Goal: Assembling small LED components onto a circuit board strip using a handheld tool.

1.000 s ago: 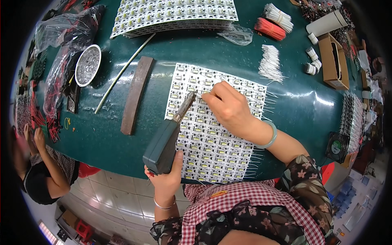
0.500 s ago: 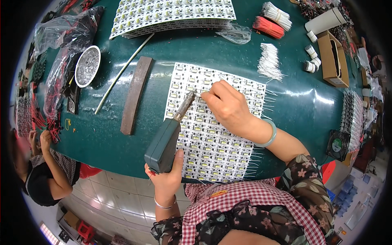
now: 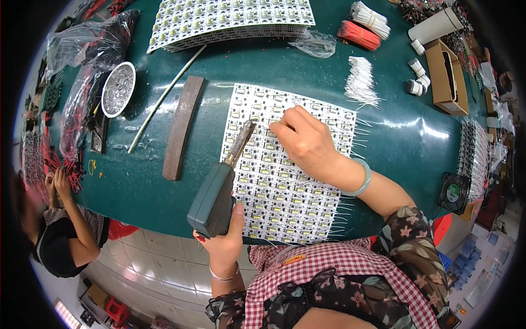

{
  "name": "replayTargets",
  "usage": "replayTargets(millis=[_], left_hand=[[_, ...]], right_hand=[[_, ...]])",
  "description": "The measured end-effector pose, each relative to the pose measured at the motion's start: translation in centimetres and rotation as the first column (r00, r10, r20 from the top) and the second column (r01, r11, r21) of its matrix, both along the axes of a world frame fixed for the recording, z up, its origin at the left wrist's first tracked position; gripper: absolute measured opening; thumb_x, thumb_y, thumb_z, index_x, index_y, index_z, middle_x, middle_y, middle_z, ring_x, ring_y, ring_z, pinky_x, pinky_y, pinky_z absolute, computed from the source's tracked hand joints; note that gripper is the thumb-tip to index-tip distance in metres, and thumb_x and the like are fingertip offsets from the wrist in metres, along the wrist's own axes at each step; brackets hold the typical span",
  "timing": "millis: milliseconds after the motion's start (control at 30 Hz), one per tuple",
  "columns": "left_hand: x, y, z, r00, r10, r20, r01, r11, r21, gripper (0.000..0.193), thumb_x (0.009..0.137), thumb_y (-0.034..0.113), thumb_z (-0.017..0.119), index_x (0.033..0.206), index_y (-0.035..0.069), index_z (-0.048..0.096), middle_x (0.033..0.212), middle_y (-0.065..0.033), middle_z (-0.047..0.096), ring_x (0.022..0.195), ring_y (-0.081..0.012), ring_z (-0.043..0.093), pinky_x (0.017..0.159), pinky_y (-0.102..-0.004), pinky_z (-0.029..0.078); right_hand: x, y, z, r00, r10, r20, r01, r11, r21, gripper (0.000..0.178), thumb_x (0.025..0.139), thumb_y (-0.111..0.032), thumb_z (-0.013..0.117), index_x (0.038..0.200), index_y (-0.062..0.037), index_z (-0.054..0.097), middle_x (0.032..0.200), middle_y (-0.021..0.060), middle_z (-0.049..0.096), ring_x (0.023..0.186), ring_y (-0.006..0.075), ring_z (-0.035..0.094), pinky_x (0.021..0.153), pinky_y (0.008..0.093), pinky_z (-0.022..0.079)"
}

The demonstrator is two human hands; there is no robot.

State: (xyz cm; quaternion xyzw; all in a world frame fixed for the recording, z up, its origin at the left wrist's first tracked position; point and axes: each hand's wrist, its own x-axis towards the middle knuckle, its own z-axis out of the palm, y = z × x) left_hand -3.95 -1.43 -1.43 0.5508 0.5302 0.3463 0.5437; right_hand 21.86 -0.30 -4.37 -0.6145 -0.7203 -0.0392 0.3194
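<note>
A green soldering gun point(image 3: 210, 196) is in my left hand point(image 3: 226, 245), its fingers wrapped round the lower end of the body. The solder-crusted metal tip point(image 3: 242, 140) hovers over the upper left of a white circuit board sheet point(image 3: 267, 189). Rows of small yellowish components cover this sheet, and thin white wires run across it and stick out past its right edge. My right hand point(image 3: 307, 143) rests over the sheet's upper middle, thumb and forefinger pinched just right of the tip. What lies in that pinch is too small to make out.
Stacked board sheets point(image 3: 230, 19) stand at the back. A brown bar point(image 3: 184, 129), a thin pale rod point(image 3: 167, 90) and a white bowl of metal bits point(image 3: 119, 90) lie leftward. White wires point(image 3: 361, 81) and a red bundle point(image 3: 359, 35) lie back right. A co-worker's hands point(image 3: 59, 185) are far left.
The soldering gun in my left hand has shifted slightly left, its tip drawing away from my right fingertips. My right hand has stayed almost still. The co-worker's hands have moved slightly.
</note>
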Motion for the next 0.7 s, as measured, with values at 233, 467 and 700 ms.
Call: replayTargets(millis=[233, 467, 700], left_hand=[[0.2, -0.2, 0.7, 0.998, 0.058, 0.031, -0.058, 0.998, 0.001, 0.035, 0.086, -0.004, 0.075, 0.120, -0.009, 0.067, 0.114, -0.0143, 0.073, 0.098, -0.0189, 0.070, 0.087, -0.0314, 0.055], [-0.1, -0.4, 0.4, 1.000, 0.001, 0.003, -0.001, 0.999, 0.040, 0.035, 0.086, -0.006, 0.074, 0.120, -0.008, 0.066, 0.107, -0.0127, 0.071, 0.084, -0.0151, 0.064, 0.074, -0.0283, 0.050], [-0.7, -0.7, -0.7, 0.998, -0.044, -0.046, 0.049, 0.990, 0.134, 0.033, 0.087, -0.009, 0.070, 0.119, -0.007, 0.064, 0.090, -0.0097, 0.066, 0.057, -0.0084, 0.054, 0.049, -0.0221, 0.041]], right_hand=[[0.2, -1.2, 2.9, 1.000, 0.010, 0.019, -0.008, 0.999, -0.053, 0.017, 0.073, -0.001, 0.066, 0.090, -0.0019, 0.063, 0.086, 0.0082, 0.054, 0.082, 0.0240, 0.057, 0.066, 0.0349, 0.048], [0.2, -0.4, 1.1, 0.999, 0.048, -0.023, -0.048, 0.998, -0.042, 0.017, 0.074, 0.001, 0.065, 0.089, -0.0036, 0.062, 0.084, 0.0076, 0.053, 0.081, 0.0240, 0.058, 0.066, 0.0356, 0.049], [0.3, -0.1, 0.3, 0.994, 0.058, -0.089, -0.062, 0.997, -0.043, 0.026, 0.072, 0.009, 0.070, 0.095, -0.0027, 0.068, 0.078, 0.0079, 0.054, 0.074, 0.0253, 0.059, 0.062, 0.0369, 0.049]])
